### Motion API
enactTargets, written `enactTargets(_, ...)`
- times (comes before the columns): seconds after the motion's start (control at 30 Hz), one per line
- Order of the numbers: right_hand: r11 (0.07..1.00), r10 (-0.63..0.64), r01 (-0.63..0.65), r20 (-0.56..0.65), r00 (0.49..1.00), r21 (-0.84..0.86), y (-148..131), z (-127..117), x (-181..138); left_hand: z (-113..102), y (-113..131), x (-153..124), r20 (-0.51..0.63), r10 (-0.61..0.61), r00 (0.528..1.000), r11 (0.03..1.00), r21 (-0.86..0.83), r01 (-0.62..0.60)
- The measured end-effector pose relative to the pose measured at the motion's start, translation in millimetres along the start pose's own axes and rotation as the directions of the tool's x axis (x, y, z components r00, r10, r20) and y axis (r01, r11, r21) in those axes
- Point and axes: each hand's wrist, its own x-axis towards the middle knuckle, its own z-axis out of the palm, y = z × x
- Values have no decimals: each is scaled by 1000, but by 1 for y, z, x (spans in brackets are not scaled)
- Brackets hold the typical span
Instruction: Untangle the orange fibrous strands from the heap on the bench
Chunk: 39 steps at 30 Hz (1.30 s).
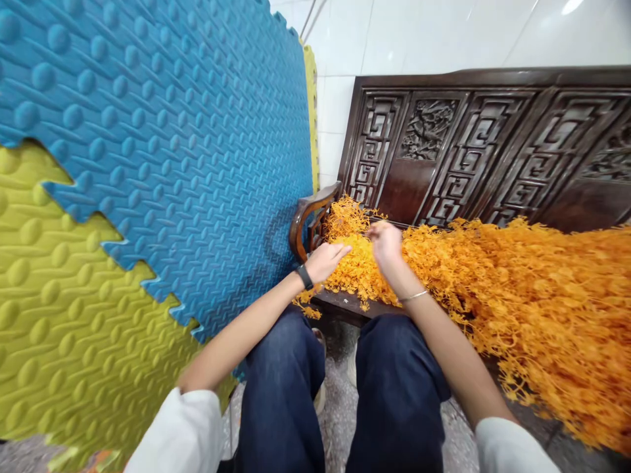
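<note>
A heap of bright orange plastic foliage (542, 295), made of fine branching sprigs, lies along the seat of a dark wooden bench. Over its left end is my left hand (325, 261), a dark band on the wrist, its fingers stretched out to the right at the foliage. My right hand (386, 246), with a thin bracelet on the wrist, is closed, fingers curled in a pinch just above the sprigs. It is slightly blurred, and whatever lies between its fingertips is too small to make out. The two hands are a short distance apart.
Large blue foam mats (197, 131) and a yellow-green foam mat (54, 295) stand upright on the left. The bench has a carved backrest (404, 187) and a curved armrest (298, 230). Behind is a white tiled wall (419, 33). My knees are against the seat's front.
</note>
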Motion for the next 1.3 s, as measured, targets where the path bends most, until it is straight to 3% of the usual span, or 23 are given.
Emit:
enactTargets(0.1, 998, -36, 31, -86, 996, -57, 3, -32, 27, -9, 8, -24, 30, 48, 998, 998, -44, -47)
enactTargets(0.2, 989, 12, -14, -13, 1000, -145, 22, -48, 36, -16, 13, -38, 42, 46, 998, 999, -10, -46)
enactTargets(0.37, 943, 89, -79, 16, 996, -324, 64, -45, 45, -15, 2, -28, 100, -1, 995, 1000, -14, 2)
enactTargets(0.53, 888, 178, -152, 19, 984, -434, 91, -40, 57, -10, -20, -17, 66, -67, 996, 979, -190, 79)
enactTargets(0.67, 865, 160, -87, 106, 981, -494, 91, -39, 60, -7, -33, -17, 52, -173, 984, 919, -351, 180)
enactTargets(0.83, 868, 97, 28, 226, 969, -495, 55, -30, 40, -5, -38, -12, -6, -133, 991, 811, -576, 105)
enactTargets(0.9, 897, 68, 109, 378, 923, -428, 31, -26, 21, -4, -36, -9, -32, -125, 992, 743, -666, 73)
enactTargets(0.93, 912, 52, 161, 496, 867, -377, 19, -24, 9, -4, -34, -8, -53, -125, 991, 718, -694, 53)
enactTargets(1.03, 898, 113, 274, 783, 612, -344, -9, -24, -25, -6, -27, -7, -114, -112, 987, 661, -751, -12)
enactTargets(1.1, 853, 178, 350, 847, 500, -386, -19, -24, -43, -7, -23, -9, -121, -85, 989, 613, -789, -44)
enactTargets(1.17, 812, 208, 408, 860, 465, -417, -23, -21, -55, -7, -19, -10, -103, -45, 994, 579, -814, -58)
enactTargets(1.3, 809, 151, 450, 874, 462, -377, -23, -8, -66, -3, -15, -11, -59, 27, 998, 612, -788, -64)
